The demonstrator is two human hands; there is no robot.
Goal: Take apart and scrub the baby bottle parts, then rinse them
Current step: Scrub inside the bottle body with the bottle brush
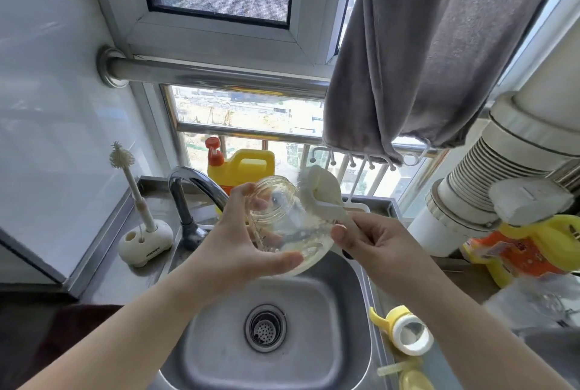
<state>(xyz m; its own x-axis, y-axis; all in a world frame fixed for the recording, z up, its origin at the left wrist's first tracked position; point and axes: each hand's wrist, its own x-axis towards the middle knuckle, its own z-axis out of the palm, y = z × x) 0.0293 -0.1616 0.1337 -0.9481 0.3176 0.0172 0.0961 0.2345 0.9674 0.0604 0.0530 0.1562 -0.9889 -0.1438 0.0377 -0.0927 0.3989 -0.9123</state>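
A: What's at far left?
B: Nipple brush upright in its white stand on the steel counter. Chrome faucet just right of it, yellow detergent jug behind on the sill.

A: Left hand?
B: Left hand wrapped round the clear bottle body, thumb under, fingers behind the glassy wall. Bottle tilted, threaded mouth up-left, held over the sink.

A: Right hand?
B: Right hand pinches the bottle brush handle. Brush head sits outside the bottle, just beside its neck; touching or not, can't tell.

A: Other parts?
B: Yellow collar ring with handles on the counter, right of the basin. Grey towel hangs above.
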